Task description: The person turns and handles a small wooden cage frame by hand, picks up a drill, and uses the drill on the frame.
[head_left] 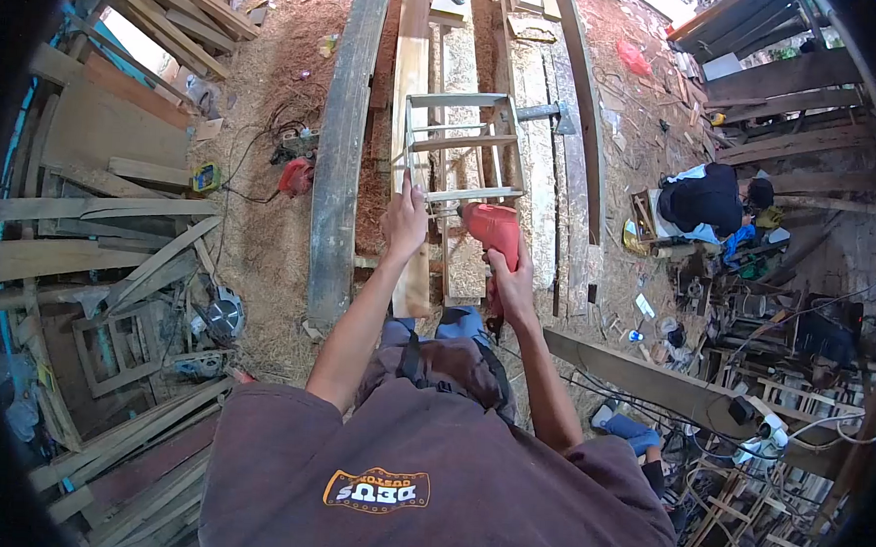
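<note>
A small wooden frame with crossbars (pixel 465 144) lies on the long planks of the bench. My left hand (pixel 406 217) is closed on the frame's lower left corner. In my right hand (pixel 513 285) is a red power drill (pixel 493 229), its tip pointing left just below the frame's bottom bar. Whether the tip touches the wood is too small to tell. An axe (pixel 561 119) lies to the right of the frame's upper end.
Long beams (pixel 340 159) flank the work area. A red tool (pixel 295 177) and a circular saw (pixel 225 314) lie on the left floor. A person (pixel 704 200) crouches at the right. Cables and a beam (pixel 650 384) run at lower right.
</note>
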Tool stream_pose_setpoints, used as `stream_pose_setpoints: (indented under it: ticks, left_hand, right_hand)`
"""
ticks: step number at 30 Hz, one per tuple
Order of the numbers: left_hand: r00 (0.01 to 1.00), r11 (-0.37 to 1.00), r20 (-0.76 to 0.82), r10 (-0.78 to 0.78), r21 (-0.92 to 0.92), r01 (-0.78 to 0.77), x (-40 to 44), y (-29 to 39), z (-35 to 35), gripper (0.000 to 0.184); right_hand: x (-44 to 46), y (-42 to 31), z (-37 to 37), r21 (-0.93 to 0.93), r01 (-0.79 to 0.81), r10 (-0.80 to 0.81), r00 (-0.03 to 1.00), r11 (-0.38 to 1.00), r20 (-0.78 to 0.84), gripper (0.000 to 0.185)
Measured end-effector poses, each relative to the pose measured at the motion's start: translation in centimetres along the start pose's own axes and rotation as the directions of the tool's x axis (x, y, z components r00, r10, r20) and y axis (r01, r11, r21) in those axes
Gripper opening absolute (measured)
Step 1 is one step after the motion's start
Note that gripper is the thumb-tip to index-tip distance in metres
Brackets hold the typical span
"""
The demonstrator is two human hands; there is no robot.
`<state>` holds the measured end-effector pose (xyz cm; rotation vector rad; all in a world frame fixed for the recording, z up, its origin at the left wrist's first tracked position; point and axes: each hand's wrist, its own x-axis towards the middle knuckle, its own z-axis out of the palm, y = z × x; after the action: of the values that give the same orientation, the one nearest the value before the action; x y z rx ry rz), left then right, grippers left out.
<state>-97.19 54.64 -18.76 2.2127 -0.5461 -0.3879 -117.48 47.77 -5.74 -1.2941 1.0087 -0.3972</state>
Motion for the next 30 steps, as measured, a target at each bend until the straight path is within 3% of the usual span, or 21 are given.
stream_pose_setpoints:
  ticks: [19,22,25,30]
  left_hand:
    - [0.999,1.0,0.037,-0.025,0.003,0.025,-0.5,0.7,-0.8,0.058]
    - [0.995,0.998,0.08,-0.053,0.04,0.05,0.0,0.2,-0.7,0.059]
    - [0.993,0.997,0.101,-0.061,0.054,0.056,0.0,0.2,-0.6,0.059]
    - [0.993,0.997,0.097,-0.069,0.041,0.065,-0.3,0.8,-1.1,0.059]
  right_hand:
    - [1.2,0.5,0.2,-0.061,0.04,-0.04,0.999,0.997,0.011,0.06]
    - [0.9,-0.4,0.4,-0.07,-0.014,0.015,1.0,0.997,0.012,0.061]
    - [0.8,-0.7,0.4,-0.073,0.036,-0.034,0.999,0.997,0.031,0.061]
    - [2.6,1.1,0.2,-0.281,0.177,-0.176,0.984,0.943,0.028,0.062]
